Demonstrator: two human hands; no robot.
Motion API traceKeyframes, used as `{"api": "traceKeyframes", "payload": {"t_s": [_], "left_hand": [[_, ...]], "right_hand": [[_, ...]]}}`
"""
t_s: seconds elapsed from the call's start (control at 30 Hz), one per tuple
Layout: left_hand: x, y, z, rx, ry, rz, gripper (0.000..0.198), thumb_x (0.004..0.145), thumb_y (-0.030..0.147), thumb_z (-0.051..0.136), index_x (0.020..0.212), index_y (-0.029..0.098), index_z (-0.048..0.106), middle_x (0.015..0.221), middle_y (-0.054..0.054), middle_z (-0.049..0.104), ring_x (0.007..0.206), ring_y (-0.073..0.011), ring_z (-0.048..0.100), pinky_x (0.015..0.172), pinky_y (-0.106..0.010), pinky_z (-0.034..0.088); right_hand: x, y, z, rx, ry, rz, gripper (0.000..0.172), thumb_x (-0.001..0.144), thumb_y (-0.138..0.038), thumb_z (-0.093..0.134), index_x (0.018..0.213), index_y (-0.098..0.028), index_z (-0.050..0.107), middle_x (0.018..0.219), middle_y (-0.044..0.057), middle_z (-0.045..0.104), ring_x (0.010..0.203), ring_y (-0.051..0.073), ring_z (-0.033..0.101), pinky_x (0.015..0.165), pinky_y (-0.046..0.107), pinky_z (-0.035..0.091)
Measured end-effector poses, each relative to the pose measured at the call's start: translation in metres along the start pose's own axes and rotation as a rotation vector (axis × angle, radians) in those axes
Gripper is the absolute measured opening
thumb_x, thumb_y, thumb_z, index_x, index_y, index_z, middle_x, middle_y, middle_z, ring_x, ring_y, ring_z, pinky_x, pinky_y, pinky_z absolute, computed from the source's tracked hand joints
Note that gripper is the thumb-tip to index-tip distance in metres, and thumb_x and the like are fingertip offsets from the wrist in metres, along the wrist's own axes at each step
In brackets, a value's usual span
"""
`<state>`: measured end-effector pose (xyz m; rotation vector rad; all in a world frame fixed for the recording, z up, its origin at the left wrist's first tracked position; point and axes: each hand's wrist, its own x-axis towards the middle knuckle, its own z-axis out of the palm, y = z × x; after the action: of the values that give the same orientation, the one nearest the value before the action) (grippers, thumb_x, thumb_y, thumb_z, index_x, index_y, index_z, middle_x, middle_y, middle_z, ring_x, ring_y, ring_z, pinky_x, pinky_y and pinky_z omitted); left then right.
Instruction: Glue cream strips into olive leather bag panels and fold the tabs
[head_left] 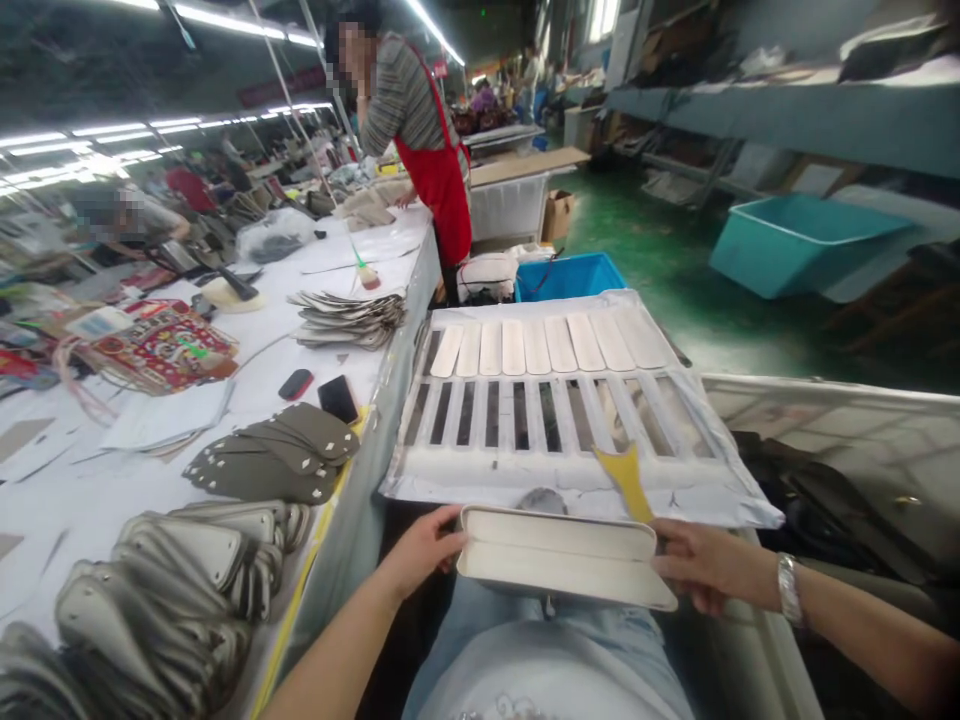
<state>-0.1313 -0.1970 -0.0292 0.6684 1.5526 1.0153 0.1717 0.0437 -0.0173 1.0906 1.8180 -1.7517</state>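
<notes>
A long cream-lined piece with a dark edge [559, 555] lies across my lap, a fold running along its length. My left hand [427, 550] pinches its left end between thumb and fingers. At its right end, my right hand [701, 562] grips the piece with bent fingers. Just beyond that hand, a yellow forked tool [628, 482] rests at the near edge of a white slotted rack [442, 480]. Several cream strips [536, 345] lie side by side along the rack's far part.
Stacks of grey pieces [150, 590] and flat dark pieces [274, 455] cover the left table [262, 375]. A person in a red apron [439, 180] stands at its far end. A blue bin [574, 275] is behind the rack, a teal bin [802, 245] on the floor to the right.
</notes>
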Motion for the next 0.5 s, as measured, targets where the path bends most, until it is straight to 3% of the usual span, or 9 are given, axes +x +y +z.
{"api": "traceKeyframes", "payload": {"t_s": [0.17,0.23,0.33,0.4,0.5], "left_hand": [[0.004,0.005,-0.002,0.143,-0.11,0.026,0.059,0.079,0.043,0.055,0.131,0.02,0.038,0.09,-0.001,0.06,0.063,-0.0096,0.05,0.053,-0.02,0.04],[0.008,0.019,-0.013,0.266,-0.209,0.032,0.056,0.079,0.043,0.055,0.129,0.023,0.042,0.104,-0.002,0.061,0.083,-0.0154,0.056,0.07,-0.026,0.046],[0.022,0.053,-0.013,0.515,-0.375,0.112,0.05,0.077,0.042,0.058,0.123,0.026,0.051,0.125,-0.001,0.054,0.115,-0.0214,0.046,0.099,-0.036,0.034],[0.036,0.077,0.007,0.628,-0.431,0.171,0.05,0.077,0.043,0.057,0.124,0.025,0.051,0.13,-0.002,0.051,0.119,-0.0222,0.044,0.103,-0.036,0.03],[0.063,0.102,0.061,0.718,-0.546,0.282,0.048,0.079,0.036,0.053,0.125,0.021,0.05,0.12,-0.003,0.059,0.105,-0.0208,0.055,0.094,-0.032,0.04]], "right_hand": [[0.007,0.002,-0.007,-0.038,-0.099,-0.127,0.054,0.068,-0.047,0.064,0.11,-0.017,0.047,0.058,-0.003,0.057,0.04,0.009,0.054,0.037,0.018,0.044],[0.006,0.004,-0.01,-0.026,-0.126,-0.156,0.055,0.069,-0.045,0.063,0.114,-0.016,0.047,0.057,-0.004,0.055,0.038,0.007,0.05,0.036,0.018,0.042],[-0.001,0.008,-0.015,-0.124,0.002,-0.195,0.052,0.068,-0.042,0.065,0.111,-0.016,0.054,0.063,-0.003,0.056,0.044,0.007,0.049,0.04,0.018,0.041],[-0.006,0.008,-0.015,-0.207,0.1,-0.272,0.055,0.063,-0.041,0.069,0.11,-0.016,0.057,0.08,0.002,0.061,0.059,0.01,0.055,0.052,0.021,0.047],[-0.013,0.002,-0.015,-0.278,0.186,-0.435,0.054,0.065,-0.04,0.069,0.112,-0.017,0.057,0.102,0.006,0.061,0.082,0.016,0.059,0.07,0.024,0.048]]}}
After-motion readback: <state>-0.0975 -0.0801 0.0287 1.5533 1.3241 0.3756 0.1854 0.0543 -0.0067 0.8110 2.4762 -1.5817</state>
